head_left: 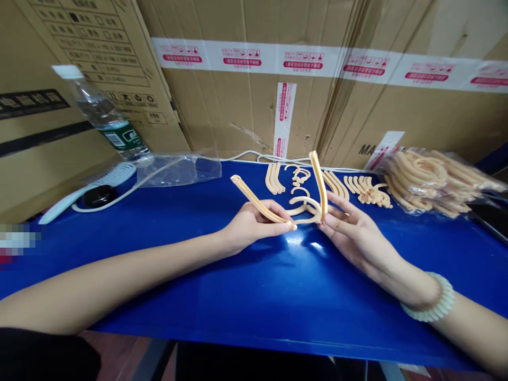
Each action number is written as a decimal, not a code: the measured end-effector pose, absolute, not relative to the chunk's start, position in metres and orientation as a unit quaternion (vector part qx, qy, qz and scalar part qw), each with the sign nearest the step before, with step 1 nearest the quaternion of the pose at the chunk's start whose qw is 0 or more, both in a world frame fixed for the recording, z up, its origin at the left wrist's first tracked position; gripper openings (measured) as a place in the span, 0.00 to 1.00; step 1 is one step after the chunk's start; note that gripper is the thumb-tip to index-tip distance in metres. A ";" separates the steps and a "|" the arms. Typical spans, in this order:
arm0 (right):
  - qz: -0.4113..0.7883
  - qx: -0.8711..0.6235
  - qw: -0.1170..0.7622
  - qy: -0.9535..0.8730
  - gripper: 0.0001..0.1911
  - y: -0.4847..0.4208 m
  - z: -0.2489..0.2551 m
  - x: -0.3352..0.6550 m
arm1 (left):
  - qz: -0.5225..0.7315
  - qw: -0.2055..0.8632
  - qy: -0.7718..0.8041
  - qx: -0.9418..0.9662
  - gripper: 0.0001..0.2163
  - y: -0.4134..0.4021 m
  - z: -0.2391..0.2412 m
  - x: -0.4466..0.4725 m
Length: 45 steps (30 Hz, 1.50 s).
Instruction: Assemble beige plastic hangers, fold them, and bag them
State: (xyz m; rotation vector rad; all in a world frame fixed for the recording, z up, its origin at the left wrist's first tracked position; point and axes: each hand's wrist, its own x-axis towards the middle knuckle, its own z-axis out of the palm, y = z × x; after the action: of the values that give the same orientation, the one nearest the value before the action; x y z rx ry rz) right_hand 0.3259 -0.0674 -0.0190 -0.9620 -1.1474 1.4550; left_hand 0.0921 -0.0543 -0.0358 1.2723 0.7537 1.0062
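My left hand (260,225) pinches the lower end of a beige curved plastic strip (257,201), which looks like a folding hanger arm. My right hand (353,233) grips the bottom of a similar strip (318,185) that stands nearly upright. Between my fingertips, a thin curved beige piece (306,220) spans from one strip's end to the other's; whether all of them are joined I cannot tell. Just behind my hands lie loose hook-shaped beige pieces (300,191) and a row of curved strips (273,179). More strips (335,185) are partly hidden behind my right hand.
Clear bags of beige parts (432,182) sit at the back right, beside small beige pieces (369,191). A water bottle (107,116), a white brush-like item (93,185), a dark rounded object (100,196) and a cable (159,180) occupy the left. Cardboard boxes (238,106) wall off the blue table (238,301).
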 end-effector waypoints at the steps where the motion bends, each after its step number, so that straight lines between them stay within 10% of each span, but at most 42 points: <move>1: 0.616 -0.392 0.486 -0.481 0.25 -0.067 -0.020 0.325 | 0.440 0.624 0.331 0.554 0.10 -0.054 -0.036 0.092; 45: 0.509 -0.379 0.424 -0.646 0.12 -0.083 -0.021 0.312 | 0.394 0.592 0.311 0.631 0.04 -0.062 -0.035 0.093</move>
State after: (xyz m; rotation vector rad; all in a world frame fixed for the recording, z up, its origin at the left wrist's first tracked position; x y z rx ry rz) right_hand 0.3123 -0.0830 -0.0207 -0.9480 -1.6161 1.2731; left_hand 0.0929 -0.0621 -0.0347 1.4672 0.7237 0.9164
